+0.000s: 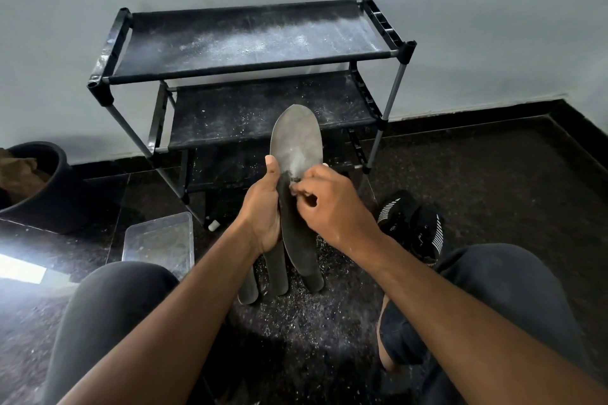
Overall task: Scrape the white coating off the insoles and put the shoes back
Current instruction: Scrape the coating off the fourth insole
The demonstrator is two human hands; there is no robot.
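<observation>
Nearest the camera, between the person's knees, the dark floor point(296, 322) is strewn with pale scrapings, which suggests the scraping is well under way. Just above that litter hang the lower ends of a small bundle of insoles point(279, 273), dark and apparently clean along their visible lengths (whether all of them are finished I cannot tell, since only their tails show).

The left hand point(263, 210) grips that bundle around its middle, fingers curled behind and the thumb pressed flat along the edge of the front insole point(296, 138), which stands upright with its toe end pointing up. That insole is dark below the hands and still grey-white over the whole forefoot, so by my reading roughly the upper half of it is left to scrape.

The right hand point(329, 204) works right at the boundary between dark and white: its fingers are curled tight and its fingertips pinch or press at the coating edge. If it holds a scraping tool, it is too small or hidden to make out.

Further off to the right, a pair of black shoes point(411, 223) lies on the floor, not yet put back. Left of the hands sits a clear plastic tray point(161, 240). Beyond stands the black shoe rack point(250, 39), its shelves bare of shoes and dusted with white powder
</observation>
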